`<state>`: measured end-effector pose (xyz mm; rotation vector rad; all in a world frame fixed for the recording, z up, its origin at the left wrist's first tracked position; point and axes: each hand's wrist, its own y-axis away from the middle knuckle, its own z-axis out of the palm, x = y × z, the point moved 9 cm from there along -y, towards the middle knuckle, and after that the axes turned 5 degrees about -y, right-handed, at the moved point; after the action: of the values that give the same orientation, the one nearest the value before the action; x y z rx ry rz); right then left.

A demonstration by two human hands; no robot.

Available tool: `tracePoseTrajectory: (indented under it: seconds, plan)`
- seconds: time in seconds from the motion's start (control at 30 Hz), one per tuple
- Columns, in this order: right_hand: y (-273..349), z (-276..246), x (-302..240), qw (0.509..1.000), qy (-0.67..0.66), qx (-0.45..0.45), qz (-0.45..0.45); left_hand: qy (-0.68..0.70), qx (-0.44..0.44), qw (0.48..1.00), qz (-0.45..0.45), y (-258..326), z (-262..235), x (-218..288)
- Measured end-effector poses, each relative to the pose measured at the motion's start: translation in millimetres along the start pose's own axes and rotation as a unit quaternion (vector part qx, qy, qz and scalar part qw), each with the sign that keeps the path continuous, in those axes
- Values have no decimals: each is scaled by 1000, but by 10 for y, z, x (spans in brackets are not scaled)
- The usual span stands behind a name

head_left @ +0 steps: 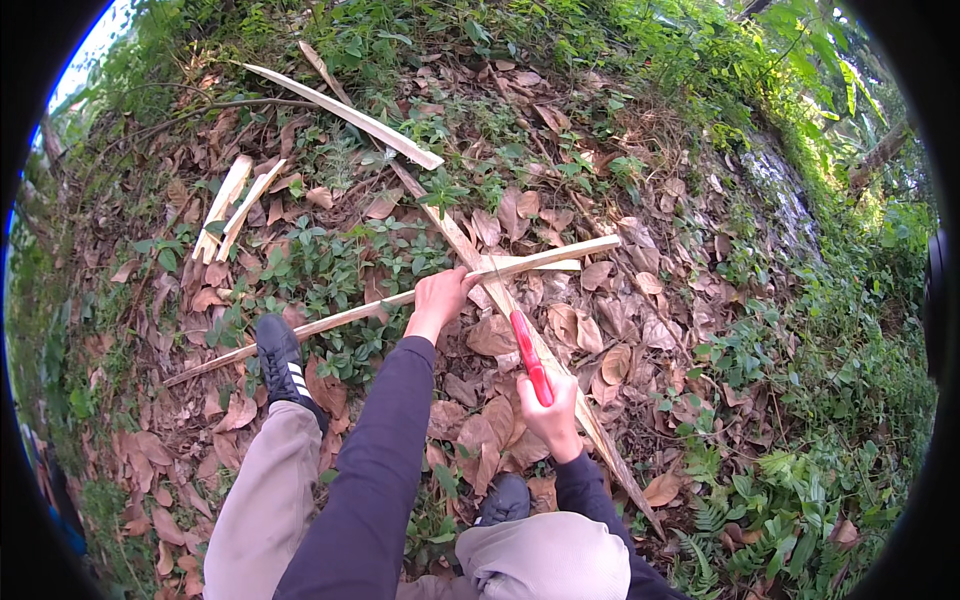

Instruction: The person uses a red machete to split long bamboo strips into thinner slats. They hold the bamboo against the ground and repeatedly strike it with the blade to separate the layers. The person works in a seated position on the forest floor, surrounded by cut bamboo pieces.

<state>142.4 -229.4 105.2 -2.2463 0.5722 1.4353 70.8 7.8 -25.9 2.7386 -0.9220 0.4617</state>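
My left hand (441,303) is closed round a long, thin wooden strip (340,318), pressing it down where it crosses a longer plank. The strip runs from the lower left to the upper right, its far end pale and cut. My right hand (551,412) grips a hand saw by its red handle (530,358). Its thin blade points up and away, meeting the strip just right of my left hand; the blade's edge is hard to make out. Underneath lies the long plank (570,383), slanting from the top left to the lower right. A short pale piece (556,265) rests beside the crossing.
Two short split pieces (227,205) lie at the left, and a long pale slat (350,115) lies farther back. My left shoe (283,358) is planted by the strip. Dry brown leaves (490,455) and low green plants cover the ground. A grey rock (785,200) stands at the right.
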Motion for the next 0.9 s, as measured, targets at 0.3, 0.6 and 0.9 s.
tracePoseTrajectory:
  seconds: [0.3,0.6,0.9]
  plan:
    - [-149,-53,95,999,-37,26,-15,-9,63,997,41,3,-39,-19]
    - [86,-83,296,999,-38,4,-1,-51,79,984,153,-11,-9,61]
    - [98,-52,297,999,-36,-10,13,-52,56,991,109,-4,18,55]
